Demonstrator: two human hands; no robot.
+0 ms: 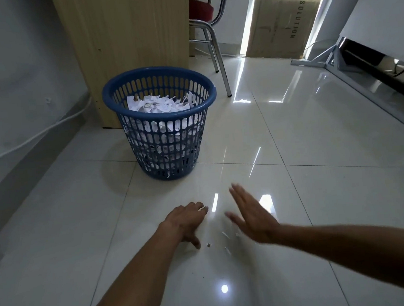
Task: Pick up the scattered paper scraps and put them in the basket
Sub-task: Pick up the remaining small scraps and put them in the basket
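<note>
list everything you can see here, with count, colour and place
basket: one, blue, on the floor by the wooden panel, holding white paper scraps
loose scraps: a few, white, tiny, on the floor between the hands
floor: glossy pale tiles
wooden panel: one, light wood, behind the basket
chair: one, metal legs, red seat, far centre
cardboard box: one, brown, far right
cable: one, white, along the left wall
left hand: fingers on the floor
right hand: open, blurred

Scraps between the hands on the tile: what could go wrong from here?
1. The last scraps are tiny and pale on glossy floor; glare could hide some.
2. The right hand is blurred, open; a sweep may scatter them.
3. The basket is nearly full, so added scraps may spill out.
</note>
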